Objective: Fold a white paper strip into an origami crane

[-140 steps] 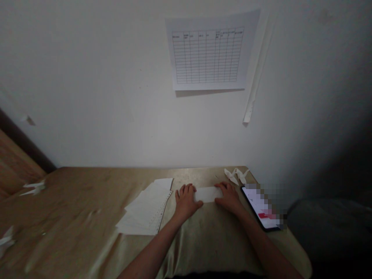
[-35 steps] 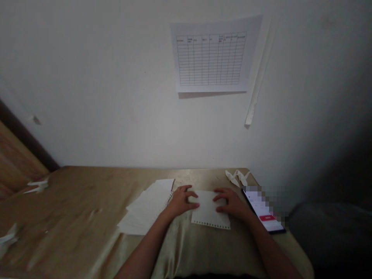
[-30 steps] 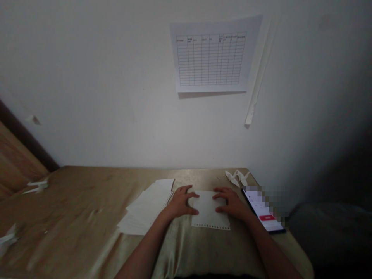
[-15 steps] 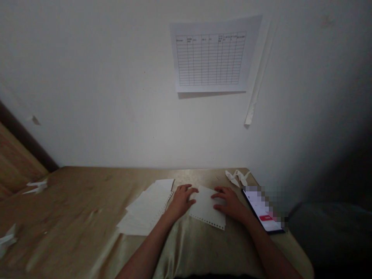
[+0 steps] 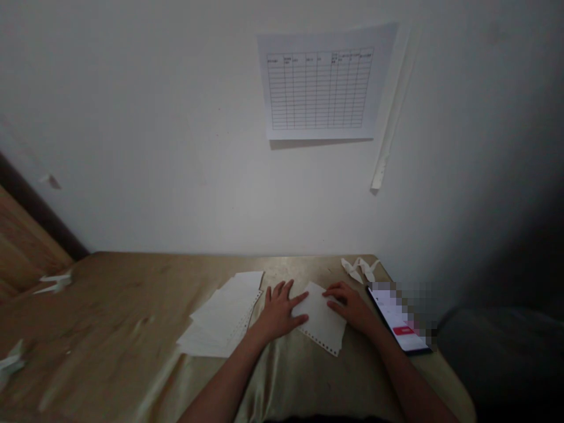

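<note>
A white sheet of paper point(image 5: 323, 322) with a perforated lower edge lies turned at an angle on the cloth-covered table point(image 5: 132, 329). My left hand point(image 5: 280, 310) lies flat on the sheet's left part, fingers spread. Fingers bent, my right hand point(image 5: 351, 305) presses down on the sheet's upper right part. Both hands touch the sheet, and it stays on the table.
A stack of white sheets point(image 5: 222, 320) lies left of my hands. A lit phone point(image 5: 399, 323) lies to the right, with folded paper pieces point(image 5: 359, 267) behind it. More paper scraps point(image 5: 53, 283) sit at the far left. A printed table sheet point(image 5: 319, 88) hangs on the wall.
The sheet, earlier folded into a narrow strip, now lies unfolded. It has since turned clockwise under my hands. My left fingers have spread flat.
</note>
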### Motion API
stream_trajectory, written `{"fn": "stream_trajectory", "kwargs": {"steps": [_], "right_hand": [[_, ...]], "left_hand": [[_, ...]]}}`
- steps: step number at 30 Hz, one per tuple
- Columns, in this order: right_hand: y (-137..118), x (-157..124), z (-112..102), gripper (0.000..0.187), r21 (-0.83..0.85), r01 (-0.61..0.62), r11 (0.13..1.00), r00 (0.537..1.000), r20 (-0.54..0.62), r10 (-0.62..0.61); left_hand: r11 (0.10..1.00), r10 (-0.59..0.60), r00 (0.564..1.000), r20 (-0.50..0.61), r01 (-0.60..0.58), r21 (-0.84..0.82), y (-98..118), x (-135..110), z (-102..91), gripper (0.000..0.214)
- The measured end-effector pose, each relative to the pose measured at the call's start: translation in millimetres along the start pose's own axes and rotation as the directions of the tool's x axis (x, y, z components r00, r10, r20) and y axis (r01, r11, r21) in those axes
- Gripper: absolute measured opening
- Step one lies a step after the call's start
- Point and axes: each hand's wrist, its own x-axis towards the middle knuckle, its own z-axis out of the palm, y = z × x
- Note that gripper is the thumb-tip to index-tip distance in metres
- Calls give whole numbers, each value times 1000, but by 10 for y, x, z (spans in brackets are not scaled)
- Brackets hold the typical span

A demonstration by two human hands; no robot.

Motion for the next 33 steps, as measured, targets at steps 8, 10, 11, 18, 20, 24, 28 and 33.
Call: {"fn": "stream_trajectory", "kwargs": {"steps": [8, 10, 11, 18, 20, 24, 28, 33], "right_hand": [[-52, -3, -42, 36, -78, -83, 994, 997, -18, 81], [-63, 2, -37, 40, -74, -105, 992, 994, -17, 104], [-61, 7, -33, 41, -67, -116, 991, 993, -26, 114], [51, 49, -51, 39, -13, -157, 988, 962, -227, 150], [74, 48, -58, 42, -21, -198, 980, 940, -288, 183], [60, 39, -40, 37, -72, -201, 977, 935, -311, 169], [8, 30, -15, 23, -112, -179, 977, 948, -284, 142], [-36, 16, -16, 23, -149, -138, 979, 977, -185, 109]], "left_hand": [[998, -44, 980, -196, 53, 41, -5, 111, 60, 57], [997, -48, 969, -244, 60, 42, -17, 127, 70, 49], [998, -43, 965, -258, 56, 40, -23, 130, 75, 45], [998, 55, 939, -341, -65, -18, -36, 115, 109, 44], [995, 80, 938, -336, -94, -23, -24, 106, 114, 47], [997, 79, 970, -229, -79, 10, 1, 76, 153, 43], [1000, 14, 989, -145, -13, 9, 14, 48, 188, 43], [999, -34, 984, -174, 35, 2, 22, 53, 158, 46]]}}
